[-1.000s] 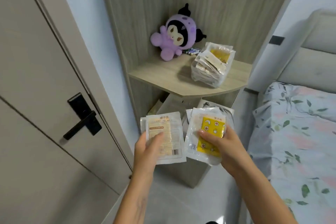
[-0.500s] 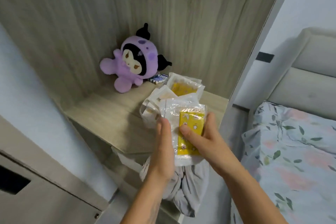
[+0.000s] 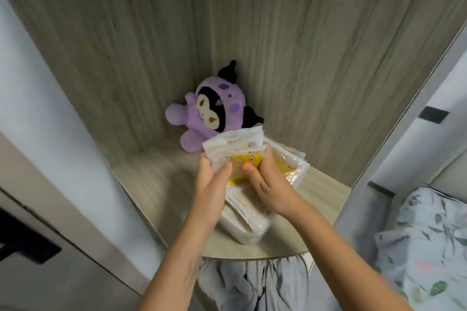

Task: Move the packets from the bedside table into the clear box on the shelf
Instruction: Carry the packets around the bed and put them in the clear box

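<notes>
- I am holding the packets [image 3: 240,156] as one stack between both hands, directly over the clear box [image 3: 249,228] on the shelf [image 3: 156,184].
- My left hand [image 3: 211,192] is gripping the stack's left edge, thumb on the front face; my right hand [image 3: 269,184] is pinching the right side, thumb on the yellow-printed front packet.
- I am judging that the stack should go in edge-first, lined up with the packets already standing inside (the box looks well filled, so room seems tight).
- I am planning to keep both thumbs pressing until the bottom edge is seated, since the slick wrappers could fan out.
- I am minding the purple plush toy [image 3: 209,113] just behind the box, so the box should not be shoved backward.
</notes>
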Available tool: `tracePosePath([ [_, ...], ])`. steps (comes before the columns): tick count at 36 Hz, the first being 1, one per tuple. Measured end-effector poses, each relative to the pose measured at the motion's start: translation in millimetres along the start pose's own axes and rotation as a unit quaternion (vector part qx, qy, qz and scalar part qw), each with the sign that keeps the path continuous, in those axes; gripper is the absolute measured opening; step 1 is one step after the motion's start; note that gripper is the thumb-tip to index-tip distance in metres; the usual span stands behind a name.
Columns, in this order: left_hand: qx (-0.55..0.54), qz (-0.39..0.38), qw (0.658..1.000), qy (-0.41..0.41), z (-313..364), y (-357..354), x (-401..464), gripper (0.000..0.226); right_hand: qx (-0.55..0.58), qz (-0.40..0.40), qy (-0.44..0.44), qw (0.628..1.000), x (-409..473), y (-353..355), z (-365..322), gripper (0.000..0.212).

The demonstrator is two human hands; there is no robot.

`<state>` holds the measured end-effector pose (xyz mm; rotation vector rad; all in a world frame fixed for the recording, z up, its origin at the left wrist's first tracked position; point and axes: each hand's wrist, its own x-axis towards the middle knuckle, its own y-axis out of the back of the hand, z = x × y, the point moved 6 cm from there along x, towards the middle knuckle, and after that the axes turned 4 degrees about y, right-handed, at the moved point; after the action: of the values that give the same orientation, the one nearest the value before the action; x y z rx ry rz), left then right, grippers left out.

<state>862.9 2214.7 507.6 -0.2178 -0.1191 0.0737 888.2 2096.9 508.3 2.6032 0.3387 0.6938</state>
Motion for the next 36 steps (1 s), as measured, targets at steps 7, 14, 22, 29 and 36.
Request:
tracePosePath([
  [7, 0.014, 0.009, 0.999, 0.034, -16, -2, -3, 0.025, -0.041, -0.014, -0.033, 0.998, -4, -6, 12, 0.035],
  [14, 0.163, -0.006, 0.985, 0.049, -20, -3, 5, 0.037, -0.005, -0.014, -0.013, 1.0, 7, 1, 17, 0.012],
  [22, 0.47, -0.055, 0.878, -0.071, -12, -16, 5, 0.066, 0.094, -0.029, -0.072, 0.993, 36, 82, 15, 0.041],
  [29, 0.659, -0.127, 0.728, -0.14, -30, -28, -4, 0.037, -0.072, -0.202, -0.226, 0.95, 36, 89, 44, 0.013],
  [36, 0.643, -0.115, 0.743, -0.147, -30, -1, -15, 0.032, -0.233, -0.277, -0.279, 0.889, 32, 60, 62, 0.04],
])
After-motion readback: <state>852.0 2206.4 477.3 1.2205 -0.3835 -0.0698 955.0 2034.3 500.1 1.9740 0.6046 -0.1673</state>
